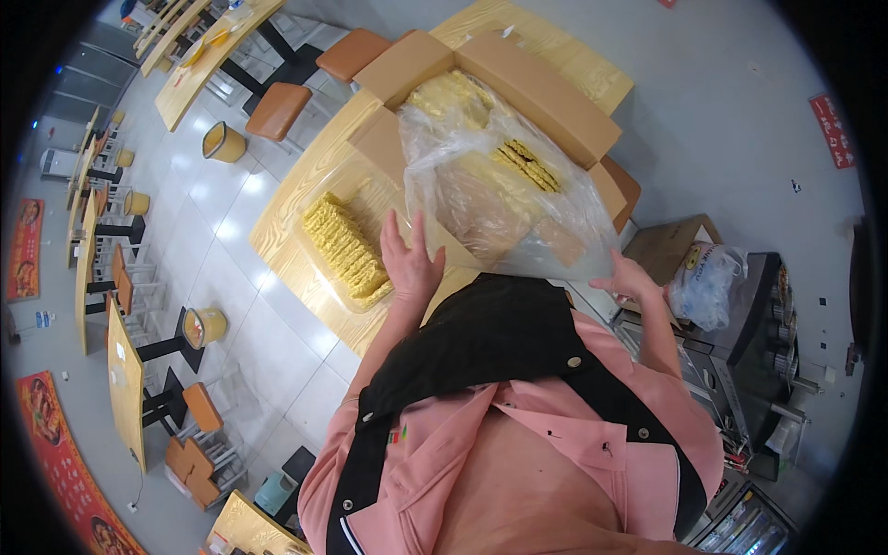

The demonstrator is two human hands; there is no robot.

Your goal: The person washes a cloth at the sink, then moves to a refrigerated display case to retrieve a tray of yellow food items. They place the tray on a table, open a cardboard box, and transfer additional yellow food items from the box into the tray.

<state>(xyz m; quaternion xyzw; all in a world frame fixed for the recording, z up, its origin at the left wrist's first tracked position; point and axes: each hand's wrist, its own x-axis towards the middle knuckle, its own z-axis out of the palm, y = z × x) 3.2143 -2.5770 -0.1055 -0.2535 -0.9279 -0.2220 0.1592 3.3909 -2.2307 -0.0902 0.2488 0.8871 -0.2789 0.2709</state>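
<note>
My left hand point(411, 262), fingers apart and holding nothing, is between a clear plastic tray point(374, 187) and a cardboard box point(538, 97). In the tray stands a row of yellow dried noodle cakes point(343, 250). The box's flaps are raised, and a clear plastic bag point(472, 208) lines it and spills over its near side. Through the film, more noodle cakes point(525, 166) show in the middle and at the far end. At the bag's near right corner, my right hand point(633, 277) grips the film's edge, its fingertips partly hidden.
Box and tray rest on a wooden table point(291, 215). Beyond it are brown-seated stools point(279, 111) and a yellow waste bin point(224, 142). To the right, another cardboard box point(666, 243) and a filled plastic bag point(707, 284) sit by a dark counter appliance point(753, 305).
</note>
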